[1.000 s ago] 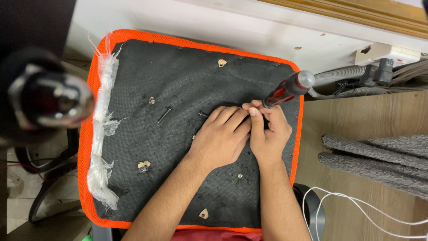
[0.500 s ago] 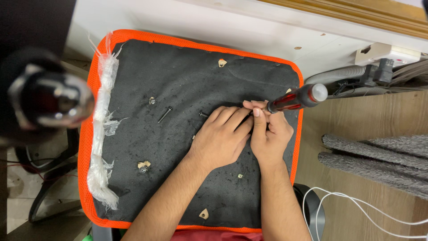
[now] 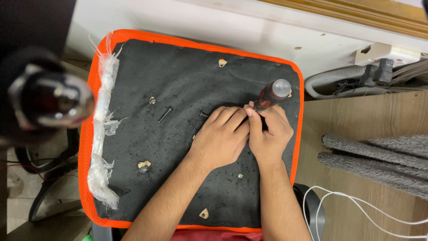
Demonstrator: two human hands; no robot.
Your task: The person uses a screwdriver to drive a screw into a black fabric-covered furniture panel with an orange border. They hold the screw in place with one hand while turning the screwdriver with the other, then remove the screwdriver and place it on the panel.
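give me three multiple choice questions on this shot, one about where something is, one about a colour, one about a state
1. Where does the loose black bolt lie?
A. on the black panel, to the left of both hands
B. on the wooden floor
C. in the left hand's palm

2. What colour is the mesh border around the black panel?
A. blue
B. orange
C. white

3. How is the screwdriver?
A. lying flat on the panel
B. hanging from the wall
C. held by the right hand, with the left hand right beside it

Answers: 1 A, the bolt rests apart on the panel's fabric. 2 B, the rim is bright orange. 3 C, right-hand fingers wrap the handle's lower part.
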